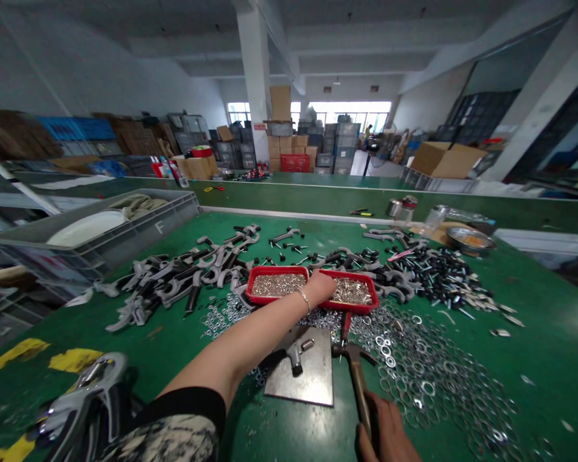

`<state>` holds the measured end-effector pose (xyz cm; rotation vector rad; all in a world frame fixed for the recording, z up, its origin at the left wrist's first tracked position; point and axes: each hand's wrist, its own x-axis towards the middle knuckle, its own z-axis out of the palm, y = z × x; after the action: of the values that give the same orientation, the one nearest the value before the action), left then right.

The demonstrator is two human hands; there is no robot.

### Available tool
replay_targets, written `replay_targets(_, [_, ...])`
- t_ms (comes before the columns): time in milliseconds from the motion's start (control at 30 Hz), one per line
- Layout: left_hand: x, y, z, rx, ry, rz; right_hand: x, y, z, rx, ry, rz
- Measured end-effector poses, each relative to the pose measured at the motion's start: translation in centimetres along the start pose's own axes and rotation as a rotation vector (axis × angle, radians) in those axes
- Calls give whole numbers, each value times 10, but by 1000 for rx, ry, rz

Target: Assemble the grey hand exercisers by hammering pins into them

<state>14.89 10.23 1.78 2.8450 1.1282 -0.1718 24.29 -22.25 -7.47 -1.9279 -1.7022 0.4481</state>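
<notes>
My left hand (322,288) reaches down into the right-hand red tray (376,301), which holds small metal pins (354,291). Its fingers look drawn together, their tips hidden, so what they pinch cannot be made out. My right hand (388,431), at the bottom edge, is closed around the wooden handle of a hammer (357,369). The hammer head lies by a flat steel plate (313,385). On that plate rests a grey and black tool part (295,359) with a small coil spring (307,344) beside it. Another red tray (250,292) of tiny metal pieces sits to the left.
Many loose washers (428,366) cover the bench on the right. Grey and black clamp-like parts (173,276) lie in heaps behind, beside black-headed screws (433,276). Finished-looking tools (96,398) lie at lower left. A grey crate (173,221) stands left, a metal bowl (469,240) back right.
</notes>
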Motion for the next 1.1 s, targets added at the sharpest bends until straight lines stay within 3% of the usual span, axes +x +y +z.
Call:
replay_targets(167, [-21,0,-5,-126,170,-20,-5,-15,0,-117,134,47])
replay_targets(267, [-38,2,-11,-240,298,-59,-8,-20,1,-125,128,49])
replay_targets(400, [-87,-5,-11,-390,431,-64,-6,-21,-7,-30,97,95])
replay_targets(533, [-160,-21,7,-533,475,-68,1,-20,-20,302,0,312])
replay_targets(667, [-204,-26,31,-822,393,-162,12,-23,-30,913,-286,674])
replay_targets(767, [-205,-23,43,-771,324,-226,17,-29,-32,1152,-365,866])
replay_targets(900, [-193,-17,50,-501,286,-283,18,-32,-33,1168,-418,829])
replay_targets(1100, [-189,-10,55,-379,244,-285,14,-24,-31,1116,-442,830])
